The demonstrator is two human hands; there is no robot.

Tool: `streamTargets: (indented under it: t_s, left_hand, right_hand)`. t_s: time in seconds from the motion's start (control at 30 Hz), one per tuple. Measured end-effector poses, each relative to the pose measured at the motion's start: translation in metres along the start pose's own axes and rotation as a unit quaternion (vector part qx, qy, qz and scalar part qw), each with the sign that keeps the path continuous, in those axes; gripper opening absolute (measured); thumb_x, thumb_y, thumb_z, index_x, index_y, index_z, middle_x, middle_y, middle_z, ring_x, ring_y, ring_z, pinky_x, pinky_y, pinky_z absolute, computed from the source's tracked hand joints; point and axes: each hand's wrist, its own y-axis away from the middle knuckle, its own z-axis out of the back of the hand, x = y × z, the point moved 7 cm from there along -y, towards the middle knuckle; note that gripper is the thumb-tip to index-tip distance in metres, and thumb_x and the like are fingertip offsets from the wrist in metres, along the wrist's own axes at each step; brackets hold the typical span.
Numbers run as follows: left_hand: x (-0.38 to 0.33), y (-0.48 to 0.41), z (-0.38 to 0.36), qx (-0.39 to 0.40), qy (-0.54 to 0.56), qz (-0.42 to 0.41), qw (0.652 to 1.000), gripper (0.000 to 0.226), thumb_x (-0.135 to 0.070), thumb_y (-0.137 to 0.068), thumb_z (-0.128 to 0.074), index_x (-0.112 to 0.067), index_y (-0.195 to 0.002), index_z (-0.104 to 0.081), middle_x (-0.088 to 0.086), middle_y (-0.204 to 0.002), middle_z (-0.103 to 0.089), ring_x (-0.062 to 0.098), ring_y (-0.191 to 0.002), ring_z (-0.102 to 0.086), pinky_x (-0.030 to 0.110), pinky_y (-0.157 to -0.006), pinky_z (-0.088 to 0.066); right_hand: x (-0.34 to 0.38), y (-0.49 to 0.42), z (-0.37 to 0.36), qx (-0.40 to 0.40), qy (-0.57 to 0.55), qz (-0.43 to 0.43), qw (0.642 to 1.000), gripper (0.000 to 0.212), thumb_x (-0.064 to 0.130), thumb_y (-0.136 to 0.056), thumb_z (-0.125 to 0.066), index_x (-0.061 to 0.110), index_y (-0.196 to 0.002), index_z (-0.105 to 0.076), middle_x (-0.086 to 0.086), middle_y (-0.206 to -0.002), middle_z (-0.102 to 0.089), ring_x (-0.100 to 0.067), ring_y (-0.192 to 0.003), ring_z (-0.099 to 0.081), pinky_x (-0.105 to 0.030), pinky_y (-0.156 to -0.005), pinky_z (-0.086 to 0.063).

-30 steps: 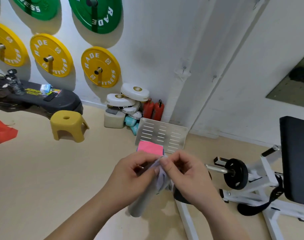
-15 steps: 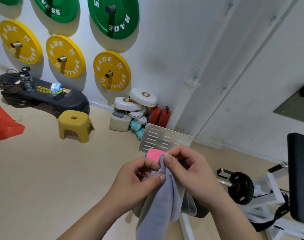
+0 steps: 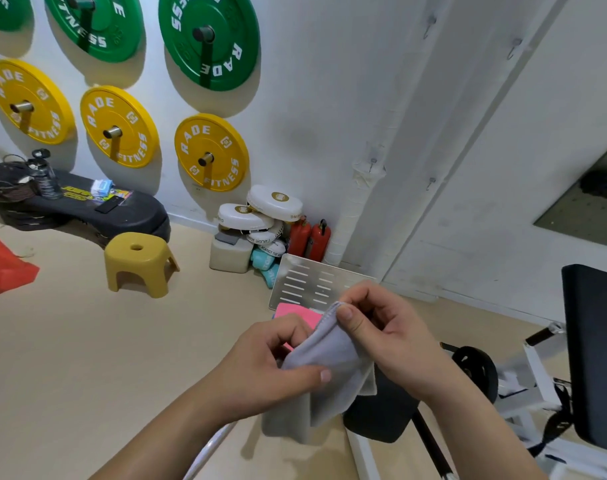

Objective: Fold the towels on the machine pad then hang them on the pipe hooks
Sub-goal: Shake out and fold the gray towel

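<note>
A folded grey towel [image 3: 329, 368] hangs between both hands in front of me. My left hand [image 3: 260, 372] grips its side with thumb on top, and my right hand [image 3: 381, 334] pinches its stitched upper corner. A pink towel [image 3: 296, 312] lies just behind the hands, partly hidden by them. Below the hands sits a black machine pad [image 3: 378, 414]. White pipes [image 3: 416, 109] run up the wall corner, with small metal hooks [image 3: 430, 26] on them, well above and beyond the hands.
Green and yellow weight plates [image 3: 210, 150] hang on the wall. A yellow stool [image 3: 139, 263] stands on the floor at left. A perforated metal plate [image 3: 315, 282] leans near red extinguishers [image 3: 312, 237]. A white machine frame with a black backrest [image 3: 593, 355] is at right.
My view tilted upward, so the wall hooks came into sight. The grey towel was lifted and drawn out; my right hand now pinches its top corner while the left holds the side.
</note>
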Motion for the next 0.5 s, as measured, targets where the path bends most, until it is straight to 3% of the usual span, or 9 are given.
streamTargets:
  t_s: [0.1, 0.23, 0.37, 0.5]
  left_hand:
    - [-0.004, -0.004, -0.003, 0.033, -0.035, -0.011, 0.999, 0.031, -0.023, -0.074, -0.085, -0.018, -0.068, -0.055, 0.015, -0.077, -0.055, 0.026, -0.069, -0.052, 0.034, -0.063, -0.042]
    - [-0.01, -0.008, -0.016, 0.11, -0.073, -0.018, 0.991, 0.026, -0.016, -0.081, -0.084, -0.011, -0.077, -0.059, 0.004, -0.074, -0.05, 0.014, -0.071, -0.047, 0.029, -0.066, -0.04]
    - [-0.024, -0.008, -0.012, 0.136, -0.061, -0.017, 0.989, 0.033, -0.022, -0.078, -0.089, -0.013, -0.07, -0.058, 0.008, -0.078, -0.051, 0.014, -0.073, -0.05, 0.03, -0.065, -0.041]
    - [-0.034, -0.006, -0.01, 0.226, -0.082, -0.007, 0.971, 0.039, -0.023, -0.078, -0.09, -0.02, -0.061, -0.055, 0.017, -0.077, -0.05, 0.028, -0.073, -0.051, 0.04, -0.065, -0.042]
  right_hand:
    - [-0.005, 0.002, 0.005, 0.001, 0.011, -0.014, 1.0, 0.008, 0.015, -0.098, -0.064, 0.017, -0.091, -0.068, 0.013, -0.076, -0.062, 0.0, -0.073, -0.057, -0.012, -0.067, -0.045]
    - [-0.008, 0.003, 0.01, 0.0, 0.023, -0.025, 0.999, 0.009, 0.014, -0.098, -0.064, 0.019, -0.092, -0.068, 0.01, -0.072, -0.06, -0.002, -0.068, -0.055, -0.013, -0.063, -0.045]
    - [-0.01, 0.004, 0.018, -0.018, 0.044, -0.038, 0.998, 0.011, 0.019, -0.099, -0.064, 0.024, -0.091, -0.068, 0.01, -0.07, -0.059, -0.004, -0.067, -0.052, -0.012, -0.062, -0.043]
    - [-0.016, 0.006, 0.028, -0.041, 0.07, -0.046, 0.996, 0.013, 0.021, -0.1, -0.062, 0.027, -0.09, -0.068, 0.005, -0.071, -0.06, -0.003, -0.067, -0.052, -0.012, -0.062, -0.043]
